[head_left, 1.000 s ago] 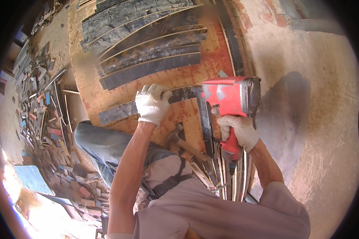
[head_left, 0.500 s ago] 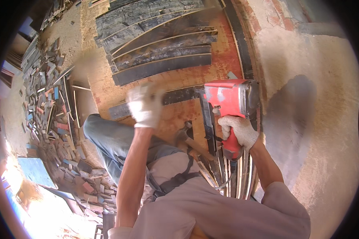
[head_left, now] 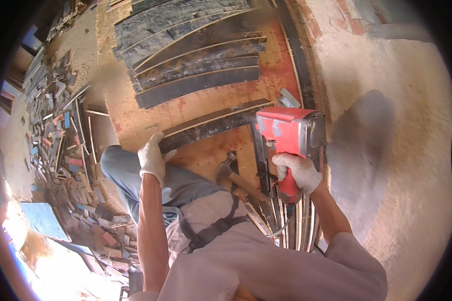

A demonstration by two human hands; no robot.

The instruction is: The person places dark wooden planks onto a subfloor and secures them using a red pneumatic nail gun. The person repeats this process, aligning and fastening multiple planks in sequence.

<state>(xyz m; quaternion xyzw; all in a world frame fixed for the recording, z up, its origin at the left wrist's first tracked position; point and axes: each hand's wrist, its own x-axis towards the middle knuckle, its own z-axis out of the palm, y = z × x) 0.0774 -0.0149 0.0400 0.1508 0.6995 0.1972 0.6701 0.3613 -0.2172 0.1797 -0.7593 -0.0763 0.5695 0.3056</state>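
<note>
My right hand (head_left: pixel 301 173), in a pale work glove, is wrapped round the handle of a red nail gun (head_left: pixel 286 128). The gun's dark magazine points down toward the right end of a black-faced wooden strip (head_left: pixel 213 128). My left hand (head_left: pixel 151 158), also gloved, grips the strip's left end, with the thumb on the near side. A second strip with a pale edge lies along the far side of this one. A hammer (head_left: pixel 246 185) with a wooden handle rests between my lap and the nail gun.
Several dark wooden strips (head_left: pixel 201 80) are stacked on the reddish board (head_left: pixel 186 108) beyond my hands. Loose wood offcuts (head_left: pixel 80 175) cover the ground on the left. More long strips (head_left: pixel 299 223) lie beneath the gun, and a plastered wall-like surface (head_left: pixel 391 150) is on the right.
My left hand, blurred before, has moved left and down onto the strip's end. A pale-edged strip now shows along the far side of the black one. My right hand keeps hold of the nail gun.
</note>
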